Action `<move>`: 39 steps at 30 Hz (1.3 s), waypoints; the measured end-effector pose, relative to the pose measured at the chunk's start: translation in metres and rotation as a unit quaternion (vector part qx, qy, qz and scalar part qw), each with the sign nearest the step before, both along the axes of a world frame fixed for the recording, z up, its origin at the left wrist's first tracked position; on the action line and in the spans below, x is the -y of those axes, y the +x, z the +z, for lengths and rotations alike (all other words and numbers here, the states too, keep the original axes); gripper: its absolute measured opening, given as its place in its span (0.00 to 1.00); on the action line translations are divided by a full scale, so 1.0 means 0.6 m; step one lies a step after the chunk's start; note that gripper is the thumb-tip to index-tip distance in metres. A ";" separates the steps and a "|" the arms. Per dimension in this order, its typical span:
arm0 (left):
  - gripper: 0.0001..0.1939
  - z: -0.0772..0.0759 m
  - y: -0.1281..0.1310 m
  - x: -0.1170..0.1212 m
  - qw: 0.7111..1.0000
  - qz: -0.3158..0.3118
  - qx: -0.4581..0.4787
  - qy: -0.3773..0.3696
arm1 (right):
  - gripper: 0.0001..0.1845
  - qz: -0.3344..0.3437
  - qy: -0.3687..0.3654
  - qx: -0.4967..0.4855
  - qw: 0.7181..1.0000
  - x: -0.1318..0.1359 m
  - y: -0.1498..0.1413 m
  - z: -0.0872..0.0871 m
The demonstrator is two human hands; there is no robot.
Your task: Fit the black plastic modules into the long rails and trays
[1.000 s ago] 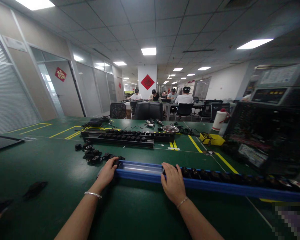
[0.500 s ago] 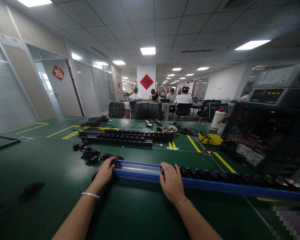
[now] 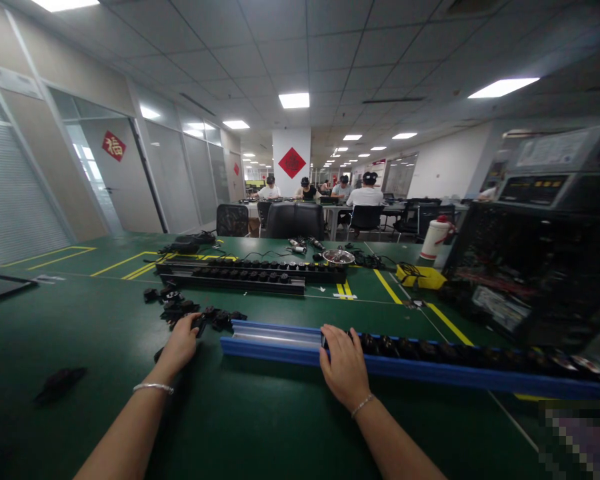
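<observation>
Green table [image 3: 260, 427], yellow tape [image 3: 450, 325], blue rail [image 3: 280, 353], white office pillar [image 3: 303, 141]

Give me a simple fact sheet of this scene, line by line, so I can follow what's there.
Surface: green table with yellow tape lines
Left hand: around a black part, off the left end of the blue channel
Right hand: resting on the channel; how firm its grip is, unclear
Channel contents: bare at left; row of dark pieces rightward from the right hand
Near left hand: loose pile of dark pieces
Farther right: yellow bin, white bottle with red top
</observation>
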State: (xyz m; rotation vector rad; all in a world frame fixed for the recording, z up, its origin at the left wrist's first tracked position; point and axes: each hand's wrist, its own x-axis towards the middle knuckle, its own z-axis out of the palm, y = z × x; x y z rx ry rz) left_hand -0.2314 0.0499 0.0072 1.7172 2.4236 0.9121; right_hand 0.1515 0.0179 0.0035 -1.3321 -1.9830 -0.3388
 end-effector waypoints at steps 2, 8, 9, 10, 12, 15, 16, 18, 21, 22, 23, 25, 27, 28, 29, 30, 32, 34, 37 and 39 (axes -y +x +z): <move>0.21 -0.006 -0.004 -0.001 0.999 -0.001 -0.026 -0.030 | 0.18 -0.001 0.007 0.001 1.000 0.000 0.000 0.000; 0.23 -0.017 -0.008 0.005 0.993 -0.007 -0.062 -0.098 | 0.18 0.000 0.010 -0.004 1.000 0.003 0.000 0.000; 0.23 -0.017 -0.009 0.008 0.991 -0.008 -0.072 -0.112 | 0.18 0.000 0.012 -0.005 1.000 0.004 0.001 -0.001; 0.23 -0.016 -0.009 0.010 0.989 -0.010 -0.082 -0.124 | 0.19 -0.002 0.016 -0.008 1.000 0.004 0.001 -0.002; 0.23 -0.012 -0.006 0.013 0.987 -0.010 -0.101 -0.125 | 0.20 -0.007 0.028 -0.017 0.999 0.003 0.005 -0.004; 0.24 0.000 0.015 0.016 0.990 0.015 -0.134 -0.052 | 0.23 -0.028 0.048 -0.033 0.998 -0.002 0.013 -0.007; 0.23 0.006 0.029 0.016 0.990 0.023 -0.141 -0.011 | 0.23 -0.036 0.052 -0.038 0.997 -0.004 0.016 -0.008; 0.21 0.019 0.070 0.018 0.988 0.009 -0.139 0.071 | 0.25 -0.051 0.058 -0.045 0.996 -0.007 0.020 -0.010; 0.17 0.036 0.158 0.023 0.983 -0.083 -0.095 0.131 | 0.25 -0.069 0.058 -0.054 0.994 -0.008 0.024 -0.009; 0.17 0.039 0.191 0.026 0.981 -0.129 -0.074 0.128 | 0.25 -0.076 0.057 -0.058 0.994 -0.008 0.026 -0.008; 0.16 0.042 0.226 0.029 0.976 -0.175 -0.052 0.118 | 0.24 -0.084 0.054 -0.061 0.993 -0.008 0.027 -0.007; 0.16 0.042 0.292 0.035 0.962 -0.262 -0.019 0.079 | 0.24 -0.099 0.049 -0.065 0.992 -0.008 0.031 -0.005; 0.19 0.040 0.349 0.038 0.944 -0.327 -0.017 0.046 | 0.23 -0.111 0.040 -0.066 0.991 -0.010 0.035 -0.005; 0.21 0.039 0.372 0.037 0.937 -0.347 -0.022 0.033 | 0.23 -0.115 0.035 -0.065 0.991 -0.011 0.037 -0.005; 0.24 0.038 0.391 0.036 0.932 -0.362 -0.030 0.017 | 0.22 -0.116 0.030 -0.063 0.991 -0.012 0.039 -0.006; 0.25 0.037 0.407 0.033 0.928 -0.370 -0.037 0.001 | 0.21 -0.115 0.024 -0.060 0.991 -0.013 0.041 -0.006; 0.27 0.038 0.428 0.026 0.926 -0.373 -0.049 -0.031 | 0.20 -0.109 0.017 -0.055 0.992 -0.015 0.042 -0.007; 0.24 0.042 0.438 0.018 0.928 -0.364 -0.051 -0.054 | 0.20 -0.104 0.014 -0.053 0.993 -0.015 0.043 -0.007; 0.19 0.049 0.439 0.009 0.933 -0.350 -0.045 -0.071 | 0.20 -0.101 0.017 -0.059 0.993 -0.014 0.042 -0.006; 0.17 0.051 0.435 0.006 0.934 -0.348 -0.041 -0.072 | 0.21 -0.099 0.019 -0.062 0.993 -0.014 0.041 -0.006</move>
